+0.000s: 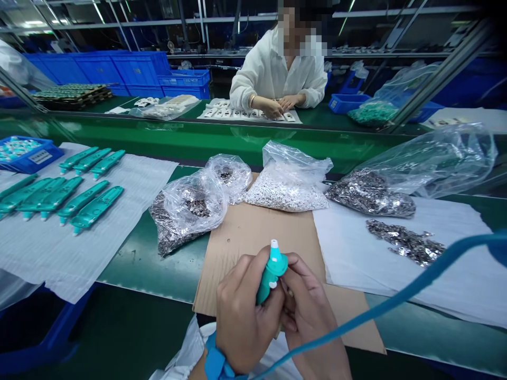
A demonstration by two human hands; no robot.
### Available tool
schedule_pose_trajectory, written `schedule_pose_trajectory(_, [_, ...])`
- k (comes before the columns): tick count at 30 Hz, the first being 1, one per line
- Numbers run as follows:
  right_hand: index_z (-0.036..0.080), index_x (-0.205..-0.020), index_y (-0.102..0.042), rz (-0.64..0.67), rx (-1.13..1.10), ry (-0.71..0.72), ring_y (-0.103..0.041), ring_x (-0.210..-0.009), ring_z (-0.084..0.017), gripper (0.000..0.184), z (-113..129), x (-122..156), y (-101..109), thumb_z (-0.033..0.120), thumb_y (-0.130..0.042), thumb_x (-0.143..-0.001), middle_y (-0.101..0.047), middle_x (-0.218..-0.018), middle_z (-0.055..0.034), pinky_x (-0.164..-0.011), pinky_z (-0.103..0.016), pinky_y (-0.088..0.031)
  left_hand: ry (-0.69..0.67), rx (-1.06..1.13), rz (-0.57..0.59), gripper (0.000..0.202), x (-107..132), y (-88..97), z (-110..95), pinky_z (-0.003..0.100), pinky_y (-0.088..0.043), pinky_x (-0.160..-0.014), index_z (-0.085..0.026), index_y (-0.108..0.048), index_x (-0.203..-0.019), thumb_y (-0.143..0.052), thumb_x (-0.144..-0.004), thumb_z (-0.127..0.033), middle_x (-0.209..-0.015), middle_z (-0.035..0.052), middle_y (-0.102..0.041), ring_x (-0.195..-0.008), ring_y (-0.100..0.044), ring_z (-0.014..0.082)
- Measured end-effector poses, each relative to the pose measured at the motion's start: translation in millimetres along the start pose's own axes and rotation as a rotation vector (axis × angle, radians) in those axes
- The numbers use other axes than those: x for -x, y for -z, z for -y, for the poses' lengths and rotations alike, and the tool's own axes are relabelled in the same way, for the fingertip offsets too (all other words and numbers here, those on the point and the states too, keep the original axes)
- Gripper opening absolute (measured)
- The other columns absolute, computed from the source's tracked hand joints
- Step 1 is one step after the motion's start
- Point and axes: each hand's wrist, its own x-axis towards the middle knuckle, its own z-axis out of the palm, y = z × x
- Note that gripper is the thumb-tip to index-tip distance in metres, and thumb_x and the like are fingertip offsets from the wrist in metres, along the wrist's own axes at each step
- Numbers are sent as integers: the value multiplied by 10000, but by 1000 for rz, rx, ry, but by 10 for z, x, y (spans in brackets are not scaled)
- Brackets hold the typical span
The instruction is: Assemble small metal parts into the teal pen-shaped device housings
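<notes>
Over the cardboard's near part: teal piece [262, 290], white tip pointing up and away, small white knobs on its side.
Left hand [242, 309]: grip closed round the teal piece's body, thumb and fingers on opposite sides; likely the steadying hold.
Right hand [312, 311]: fingers bent in at the teal piece's right side, seemingly touching; cannot tell whether the grip pinches anything. Left hold probably leaves that side free for them.
Cardboard [273, 227]: lies on the green counter [158, 269] straight before the person, perhaps as a work mat.
Left wrist: blue band [216, 361]; blue cord [364, 319] passes over the cardboard's right corner.
Cardboard's far edge: bag of white pieces [285, 191], upright, with bags of dark metal bits [178, 211] to its left; presumably within reach.
Right of cardboard: white sheet [356, 253] bearing loose metal bits [407, 240], likely spread for easy picking; another metal-filled bag [368, 192] behind.
Left of cardboard: teal casings [97, 208] in rows on a pale cloth [134, 184], perhaps kept from scuffing.
Well beyond cardboard: co-worker [277, 68], both hands over white parts [225, 112].
</notes>
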Motion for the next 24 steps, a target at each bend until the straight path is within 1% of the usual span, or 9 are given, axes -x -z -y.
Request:
schedule_pose_trajectory(2, [187, -782, -609, 33, 55, 7, -221, -443, -26, 420, 8, -31, 46, 516, -845, -670, -388, -515, 92, -379, -116, -197, 90, 100, 24, 352, -44, 41, -26, 235, -479, -628, -274, -607, -1265, -528, -937, -173, -874, 20, -667, -753, -656, 168])
schedule_pose_trajectory(5, [170, -936, -697, 66, 170, 25, -226, -434, -25, 423, 39, -89, 171, 513, -815, -718, -380, -508, 88, -387, -131, -182, 243, 259, 79, 251, -124, 123, -67, 221, -514, -709, -261, -648, -1186, -563, -950, -272, -963, 31, -695, -860, -663, 178])
schedule_pose_trajectory(7, [162, -1003, -729, 107, 234, 57, -202, -429, -25, 445, 60, -133, 263, 528, -784, -755, -337, -492, 94, -389, -142, -162, 336, 357, 143, 265, -157, 170, -81, 215, -517, -706, -257, -639, -1195, -590, -947, -338, -924, 22, -700, -827, -656, 172])
schedule_pose_trajectory(9, [162, -969, -757, 160, 281, 103, -206, -431, -27, 413, 71, -167, 328, 526, -772, -774, -323, -487, 90, -391, -151, -165, 389, 437, 198, 284, -166, 199, -83, 205, -502, -663, -256, -629, -1203, -595, -951, -381, -826, 0, -679, -737, -625, 152])
schedule_pose_trajectory(10, [165, -936, -766, 173, 302, 130, -225, -433, -28, 385, 74, -174, 343, 515, -773, -778, -355, -493, 79, -392, -155, -170, 405, 474, 214, 289, -163, 206, -81, 202, -493, -648, -253, -627, -1204, -591, -954, -395, -794, -7, -665, -707, -606, 143])
schedule_pose_trajectory(14, [175, -850, -774, 124, 335, 243, -388, -445, -46, 336, 74, -106, 272, 497, -796, -756, -549, -555, 19, -397, -162, -237, 514, 688, 255, 381, -138, 210, -70, 209, -495, -632, -200, -651, -1177, -605, -931, -488, -768, 5, -654, -658, -579, 130])
schedule_pose_trajectory(18, [187, -843, -748, 46, 309, 218, -519, -434, -99, 339, 72, 35, 140, 502, -806, -732, -516, -449, 42, -435, -184, -358, 693, 1002, 298, 546, -122, 209, -38, 205, -498, -583, -153, -648, -1221, -713, -839, -537, -709, 9, -655, -545, -553, 96])
schedule_pose_trajectory(21, [196, -840, -720, 62, 303, 213, -541, -424, -116, 335, 59, 93, 109, 503, -797, -731, -541, -465, 37, -441, -205, -395, 700, 1186, 353, 538, -118, 190, 4, 173, -473, -528, -164, -650, -1219, -744, -824, -517, -649, -16, -625, -485, -529, 66])
schedule_pose_trajectory(24, [204, -850, -703, 83, 326, 242, -540, -418, -117, 319, 30, 100, 125, 497, -779, -750, -530, -476, 45, -451, -217, -406, 671, 1307, 379, 453, -123, 145, 41, 145, -442, -482, -165, -678, -1136, -743, -832, -495, -582, -34, -601, -432, -507, 48])
